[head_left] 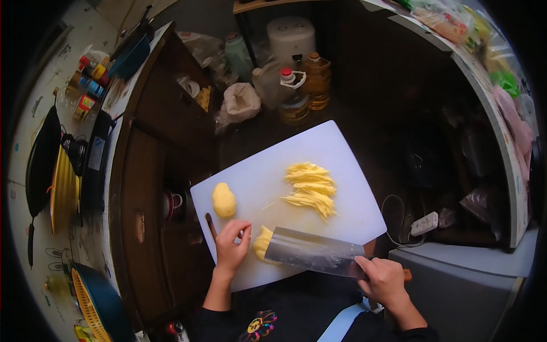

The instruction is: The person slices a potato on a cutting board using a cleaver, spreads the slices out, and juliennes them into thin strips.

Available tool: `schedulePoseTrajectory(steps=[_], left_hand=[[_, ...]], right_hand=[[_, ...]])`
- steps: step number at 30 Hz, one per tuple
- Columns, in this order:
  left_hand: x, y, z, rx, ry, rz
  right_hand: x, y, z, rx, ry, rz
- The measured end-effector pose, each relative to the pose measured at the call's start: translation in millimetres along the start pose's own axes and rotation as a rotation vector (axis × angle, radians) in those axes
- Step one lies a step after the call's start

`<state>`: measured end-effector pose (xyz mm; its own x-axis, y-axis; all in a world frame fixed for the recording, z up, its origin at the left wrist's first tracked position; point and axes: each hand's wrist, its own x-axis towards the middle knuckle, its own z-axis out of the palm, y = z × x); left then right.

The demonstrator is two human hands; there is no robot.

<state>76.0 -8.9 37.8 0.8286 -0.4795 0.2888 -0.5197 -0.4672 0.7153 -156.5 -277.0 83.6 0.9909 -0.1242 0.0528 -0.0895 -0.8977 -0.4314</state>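
Observation:
My right hand point(388, 280) grips the wooden handle of a wide cleaver point(313, 251), whose blade points left across the near edge of a white cutting board point(256, 171). Sliced potato point(262, 243) lies at the blade's left end, partly hidden by it. Just left of those slices hovers my left hand point(232, 246), its fingers curled together with nothing visible in them. Farther back on the board's left side sits a whole peeled potato point(224, 200). A pile of potato shreds point(309, 188) rests right of the board's middle.
Dark wooden cabinets point(148, 211) stand on the left, beneath a counter with a wok point(44, 159). Oil bottles point(317, 80) and a plastic bag point(239, 104) are beyond the board. To the right are a power strip point(424, 223) and a grey cabinet-like surface point(456, 279).

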Motion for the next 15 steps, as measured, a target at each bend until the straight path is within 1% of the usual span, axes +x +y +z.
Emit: schedulePoseTrajectory(steps=[3,4,6,10,11,14,15], left_hand=[[-31,-16,10,0.016,0.071,0.024],[-37,-14,12,0.004,0.067,0.028],[-39,-4,15,0.097,0.094,0.089],[-28,-12,23,0.127,0.084,-0.029],[-21,-12,22,0.095,0.034,-0.072],[1,-15,27,0.036,-0.055,-0.050],[7,-17,30,0.022,-0.075,-0.010]], right_hand=[[3,-14,-7,0.021,-0.078,0.036],[5,-18,-8,0.033,-0.103,0.048],[6,-24,-3,0.078,-0.099,0.072],[11,-36,4,0.170,-0.103,0.154],[13,-39,4,0.181,-0.107,0.184],[17,-47,3,0.218,-0.110,0.257],[17,-48,2,0.228,-0.103,0.272]])
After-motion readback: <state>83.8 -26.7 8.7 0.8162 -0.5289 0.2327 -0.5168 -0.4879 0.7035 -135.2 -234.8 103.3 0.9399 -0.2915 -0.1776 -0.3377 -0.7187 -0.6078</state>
